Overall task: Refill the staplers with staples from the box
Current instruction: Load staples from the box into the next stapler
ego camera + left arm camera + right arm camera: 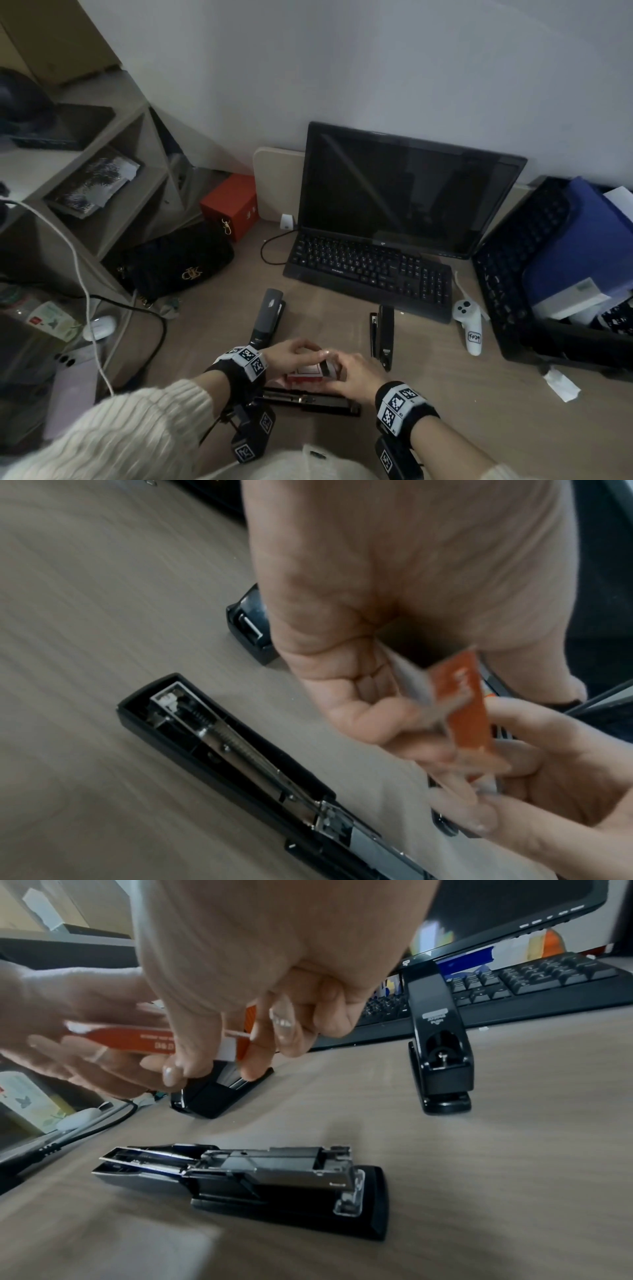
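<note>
Both hands, our left hand (294, 354) and right hand (352, 375), grip the staple box (310, 371) above the opened stapler (246, 1183); next, we judge, drawing out a strip.

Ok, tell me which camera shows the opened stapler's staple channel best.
Left wrist: it looks down into the opened stapler, with spring and metal channel sharp and unblocked. The right wrist view shows it side-on, so the channel's inside is mostly hidden. In the head view it is small, dark and partly behind both hands.

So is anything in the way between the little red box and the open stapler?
Nothing visible. Both hands hold the staple box just above the open stapler, with only bare desk around its uncovered channel.
</note>
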Tool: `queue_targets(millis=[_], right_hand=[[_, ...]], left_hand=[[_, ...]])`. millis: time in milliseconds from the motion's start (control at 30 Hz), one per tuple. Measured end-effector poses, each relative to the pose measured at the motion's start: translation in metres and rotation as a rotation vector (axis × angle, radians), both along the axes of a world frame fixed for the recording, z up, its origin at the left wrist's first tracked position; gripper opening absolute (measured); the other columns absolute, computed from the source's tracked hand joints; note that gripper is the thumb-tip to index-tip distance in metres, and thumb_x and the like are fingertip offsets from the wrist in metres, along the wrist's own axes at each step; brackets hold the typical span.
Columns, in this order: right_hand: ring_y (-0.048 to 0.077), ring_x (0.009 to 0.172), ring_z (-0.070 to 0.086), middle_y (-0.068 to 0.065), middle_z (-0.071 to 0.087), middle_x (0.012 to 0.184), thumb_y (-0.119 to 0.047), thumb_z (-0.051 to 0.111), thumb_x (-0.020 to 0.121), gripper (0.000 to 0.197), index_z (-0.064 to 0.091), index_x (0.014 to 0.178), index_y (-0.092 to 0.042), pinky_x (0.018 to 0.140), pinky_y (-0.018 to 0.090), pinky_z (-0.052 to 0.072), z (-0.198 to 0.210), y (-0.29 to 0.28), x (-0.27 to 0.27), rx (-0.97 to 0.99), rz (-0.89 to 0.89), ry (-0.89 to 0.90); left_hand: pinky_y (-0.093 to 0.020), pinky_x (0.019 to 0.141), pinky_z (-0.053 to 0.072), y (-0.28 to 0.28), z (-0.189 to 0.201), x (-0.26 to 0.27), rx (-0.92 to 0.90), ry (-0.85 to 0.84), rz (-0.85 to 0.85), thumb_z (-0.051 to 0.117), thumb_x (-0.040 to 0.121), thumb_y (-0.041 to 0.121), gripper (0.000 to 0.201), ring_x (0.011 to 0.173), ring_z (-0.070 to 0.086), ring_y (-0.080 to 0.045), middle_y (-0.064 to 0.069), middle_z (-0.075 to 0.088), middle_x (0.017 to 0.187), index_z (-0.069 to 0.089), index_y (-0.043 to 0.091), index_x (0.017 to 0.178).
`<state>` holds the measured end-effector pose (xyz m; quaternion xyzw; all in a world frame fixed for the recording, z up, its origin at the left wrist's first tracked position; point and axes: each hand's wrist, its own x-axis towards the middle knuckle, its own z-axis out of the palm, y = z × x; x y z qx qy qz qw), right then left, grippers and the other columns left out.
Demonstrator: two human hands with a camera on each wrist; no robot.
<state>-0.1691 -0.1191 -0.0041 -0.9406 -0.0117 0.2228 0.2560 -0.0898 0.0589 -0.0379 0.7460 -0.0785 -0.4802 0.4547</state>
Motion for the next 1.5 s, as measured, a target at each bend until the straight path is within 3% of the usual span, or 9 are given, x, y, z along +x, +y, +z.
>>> queue_targets(millis=[133,300,467,633,733,933,1267,1400,1500], right_hand=[[0.013,0.094,0.058,-0.003,0.067,0.115,-0.055,0.064,0.082,0.053,0.054,0.13,-0.034,0.07,0.018,0.031,-0.001,0.004,0.006,-0.021,0.05,-0.003],[0.012,0.094,0.063,-0.01,0.069,0.106,-0.061,0.059,0.082,0.047,0.052,0.124,-0.042,0.075,0.022,0.046,-0.019,-0.007,0.009,-0.151,-0.045,-0.039],[0.018,0.106,0.063,-0.004,0.065,0.12,-0.054,0.063,0.082,0.065,0.037,0.14,-0.038,0.085,0.03,0.051,-0.044,-0.027,0.01,-0.197,-0.203,0.019],[0.02,0.103,0.061,-0.003,0.061,0.112,-0.064,0.053,0.081,0.059,0.036,0.129,-0.035,0.087,0.036,0.05,-0.062,-0.028,-0.003,-0.04,-0.252,0.021],[0.012,0.102,0.055,-0.009,0.05,0.11,-0.066,0.059,0.077,0.061,0.046,0.123,-0.029,0.087,0.03,0.046,-0.056,-0.027,-0.014,-0.031,-0.118,0.098],[0.015,0.109,0.053,-0.006,0.048,0.126,-0.058,0.068,0.076,0.055,0.05,0.116,-0.024,0.086,0.03,0.045,-0.066,-0.026,-0.035,-0.212,-0.006,0.168],[0.025,0.109,0.055,0.006,0.045,0.129,-0.05,0.062,0.085,0.055,0.045,0.122,-0.012,0.089,0.035,0.046,-0.072,-0.016,-0.038,-0.289,-0.026,0.172],[0.02,0.105,0.056,0.004,0.055,0.12,-0.046,0.061,0.087,0.047,0.043,0.117,-0.015,0.088,0.033,0.047,-0.068,-0.016,-0.04,-0.151,-0.089,0.139],[0.014,0.1,0.053,0.002,0.055,0.12,-0.043,0.062,0.088,0.044,0.046,0.118,-0.016,0.087,0.027,0.044,-0.066,-0.021,-0.042,-0.065,-0.093,0.137]], left_hand=[[-0.038,0.073,0.059,-0.004,-0.002,0.004,0.012,-0.023,0.031,0.056,0.067,0.086,0.081,0.093,0.069,-0.021,-0.006,0.067,0.117,0.062,0.026,0.121],[-0.019,0.052,0.043,-0.005,0.0,0.01,0.12,0.041,0.14,0.026,0.099,0.064,0.057,0.064,0.06,-0.013,-0.003,0.065,0.094,0.052,0.022,0.127],[-0.018,0.048,0.045,0.009,-0.001,0.018,0.149,0.034,0.213,0.035,0.104,0.048,0.042,0.066,0.064,-0.014,0.001,0.065,0.09,0.047,0.015,0.127],[-0.012,0.059,0.048,0.032,-0.005,0.014,0.257,-0.161,-0.05,0.06,0.096,0.032,0.015,0.078,0.066,-0.011,0.006,0.066,0.087,0.061,0.019,0.103],[-0.021,0.089,0.05,0.042,-0.004,0.011,0.382,-0.249,-0.278,0.075,0.082,0.047,0.038,0.103,0.066,-0.013,0.006,0.071,0.107,0.071,0.021,0.108],[-0.033,0.097,0.044,0.051,-0.007,-0.005,0.683,-0.522,-0.729,0.082,0.074,0.043,0.067,0.12,0.054,-0.027,-0.006,0.057,0.131,0.056,0.017,0.131],[-0.03,0.079,0.045,0.064,-0.008,-0.014,0.661,-0.511,-0.651,0.067,0.087,0.046,0.042,0.105,0.062,-0.026,-0.007,0.066,0.119,0.064,0.015,0.116],[-0.022,0.06,0.039,0.07,-0.003,-0.008,0.521,-0.518,-0.525,0.071,0.087,0.04,0.04,0.085,0.053,-0.015,-0.002,0.06,0.1,0.062,0.011,0.113],[-0.02,0.063,0.042,0.073,0.0,-0.003,0.424,-0.473,-0.54,0.07,0.087,0.041,0.032,0.077,0.057,-0.012,0.001,0.063,0.09,0.067,0.016,0.107]])
